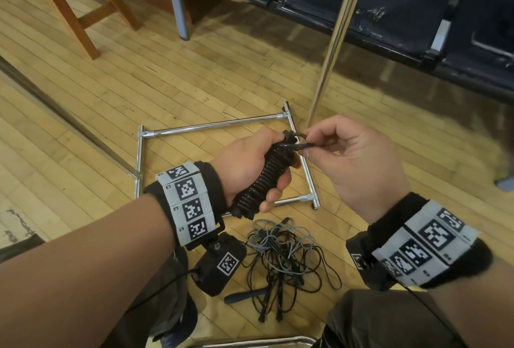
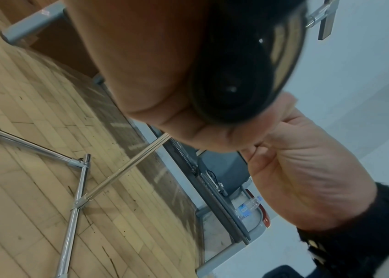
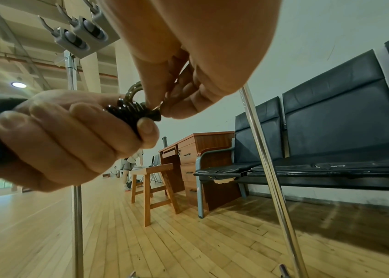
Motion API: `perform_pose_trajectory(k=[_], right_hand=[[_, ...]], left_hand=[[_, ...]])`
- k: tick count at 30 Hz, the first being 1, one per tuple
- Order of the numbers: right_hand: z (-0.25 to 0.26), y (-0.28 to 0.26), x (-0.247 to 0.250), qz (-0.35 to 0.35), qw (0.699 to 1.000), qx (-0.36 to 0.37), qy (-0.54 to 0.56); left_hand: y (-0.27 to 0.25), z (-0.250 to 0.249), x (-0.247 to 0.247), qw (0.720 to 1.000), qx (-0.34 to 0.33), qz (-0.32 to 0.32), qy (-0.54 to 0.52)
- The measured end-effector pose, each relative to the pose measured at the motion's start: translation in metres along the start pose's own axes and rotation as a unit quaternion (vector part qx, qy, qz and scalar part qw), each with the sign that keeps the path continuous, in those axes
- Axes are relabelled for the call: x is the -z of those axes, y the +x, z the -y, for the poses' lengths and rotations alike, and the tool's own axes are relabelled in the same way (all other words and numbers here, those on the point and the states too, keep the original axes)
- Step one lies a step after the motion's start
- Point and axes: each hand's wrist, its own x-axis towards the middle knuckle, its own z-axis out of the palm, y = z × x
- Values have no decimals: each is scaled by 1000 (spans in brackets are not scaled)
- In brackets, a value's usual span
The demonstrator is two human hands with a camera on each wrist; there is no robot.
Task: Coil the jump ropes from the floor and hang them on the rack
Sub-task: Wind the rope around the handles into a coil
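Above the rack base (image 1: 303, 169): your left hand (image 1: 244, 164) grips the coiled rope (image 1: 261, 180), black, tightly wound.
Right hand (image 1: 353, 161): you pinch its loose end at the bundle's top.
Floor: tangled ropes (image 1: 283, 253) near your knees.

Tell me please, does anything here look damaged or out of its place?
Yes. The black bench seat is torn at its front edge, with pale padding showing. A tangle of jump ropes lies loose on the wooden floor. The wound rope bundle in the left hand looks tidy.
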Motion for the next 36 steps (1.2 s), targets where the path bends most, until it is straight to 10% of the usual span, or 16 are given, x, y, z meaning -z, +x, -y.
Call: perform_pose_trajectory(k=[36], right_hand=[[-1,-2,9,20,973,170,-155]], left_hand=[[-10,-6,-9,989,26,100,-109]])
